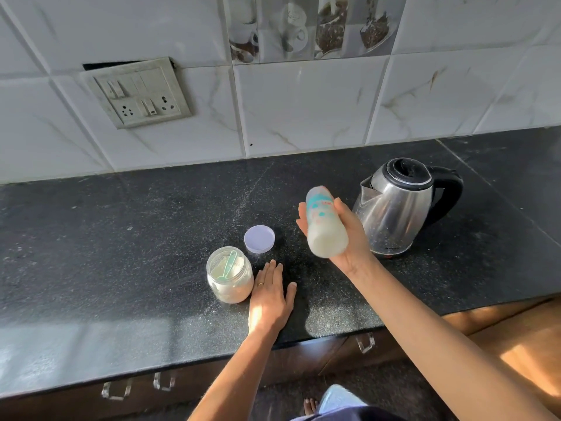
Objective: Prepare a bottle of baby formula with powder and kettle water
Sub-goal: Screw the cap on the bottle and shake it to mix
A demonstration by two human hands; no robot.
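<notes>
- While the bottle [326,226] is blurred and tipped base-toward-camera, milky inside, step looks like shaking to mix.
- Right hand [343,235] wraps the bottle, raised over the counter [121,238] beside the kettle [397,208], toward the back right.
- Left hand [270,296] flat, fingers spread, holding nothing, beside the open powder jar [229,275], scoop [227,267] inside; lid [259,239] behind.
- Do well: firm grip, cap tight (top unclear), keep clear of the kettle.

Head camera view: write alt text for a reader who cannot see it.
The right hand holds a baby bottle of milky liquid tilted above a black counter, beside a steel kettle. The left hand lies flat next to an open powder jar holding a scoop; its lid lies behind.
</notes>
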